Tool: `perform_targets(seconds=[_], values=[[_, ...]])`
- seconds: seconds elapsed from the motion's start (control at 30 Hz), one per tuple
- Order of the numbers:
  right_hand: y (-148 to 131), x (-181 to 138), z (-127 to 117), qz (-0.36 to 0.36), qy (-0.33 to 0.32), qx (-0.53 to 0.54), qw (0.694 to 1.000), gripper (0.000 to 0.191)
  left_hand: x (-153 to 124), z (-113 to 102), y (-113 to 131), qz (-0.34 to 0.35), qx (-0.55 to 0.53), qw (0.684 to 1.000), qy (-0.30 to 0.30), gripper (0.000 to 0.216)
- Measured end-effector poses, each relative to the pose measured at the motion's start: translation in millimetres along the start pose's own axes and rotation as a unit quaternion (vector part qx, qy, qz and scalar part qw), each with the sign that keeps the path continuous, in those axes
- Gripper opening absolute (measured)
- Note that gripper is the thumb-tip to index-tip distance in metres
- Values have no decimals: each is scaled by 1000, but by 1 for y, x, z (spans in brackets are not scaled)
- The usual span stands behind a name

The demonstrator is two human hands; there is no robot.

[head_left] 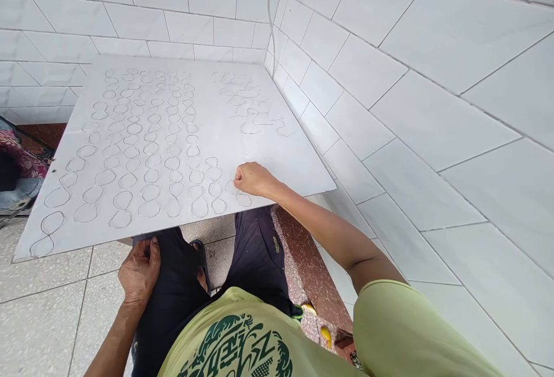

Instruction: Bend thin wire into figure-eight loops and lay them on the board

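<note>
My right hand (256, 179) is closed in a pinch at the near right part of a white board (298, 163). Its fingertips are on a thin wire figure-eight (244, 199), partly hidden beneath the hand. Left of it, several more wire figure-eights (174, 190) lie in rows across the board. Loose curved wire pieces (251, 126) are spread on the far right part. My left hand (141, 267) rests on my left thigh below the board's near edge, fingers curled, with no object visible in it.
White tiled walls (411, 117) border the board at the back and right. A thin cable (270, 16) hangs in the corner. Below are a speckled floor (47, 302) and a reddish ledge (311, 261). Patterned cloth (21, 155) sits at the left.
</note>
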State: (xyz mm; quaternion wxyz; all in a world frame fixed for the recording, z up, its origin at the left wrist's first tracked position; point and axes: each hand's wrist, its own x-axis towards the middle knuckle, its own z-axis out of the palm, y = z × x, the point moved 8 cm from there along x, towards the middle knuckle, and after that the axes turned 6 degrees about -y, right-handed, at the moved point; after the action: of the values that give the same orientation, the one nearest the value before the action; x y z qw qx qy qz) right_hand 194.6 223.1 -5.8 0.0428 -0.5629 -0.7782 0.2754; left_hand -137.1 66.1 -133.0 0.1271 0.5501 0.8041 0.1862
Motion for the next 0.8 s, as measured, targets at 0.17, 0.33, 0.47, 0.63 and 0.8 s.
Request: perform_targets(seconds=[0.17, 0.33, 0.47, 0.63, 0.8], values=[[7, -14, -15, -26, 59, 103, 993, 23, -12, -6, 6, 53, -11, 998, 27, 39], [14, -48, -22, 0, 132, 295, 947, 12, -72, -30, 67, 185, -139, 973, -18, 28], [-9, -77, -7, -11, 178, 381, 907, 14, -100, -46, 141, 172, -291, 931, -136, 30], [-38, -95, 33, -13, 195, 461, 865, 17, -82, -44, 198, 89, -532, 810, -228, 52], [-37, -95, 70, -12, 100, 462, 881, 15, -69, -38, 181, 36, -560, 794, -234, 27]])
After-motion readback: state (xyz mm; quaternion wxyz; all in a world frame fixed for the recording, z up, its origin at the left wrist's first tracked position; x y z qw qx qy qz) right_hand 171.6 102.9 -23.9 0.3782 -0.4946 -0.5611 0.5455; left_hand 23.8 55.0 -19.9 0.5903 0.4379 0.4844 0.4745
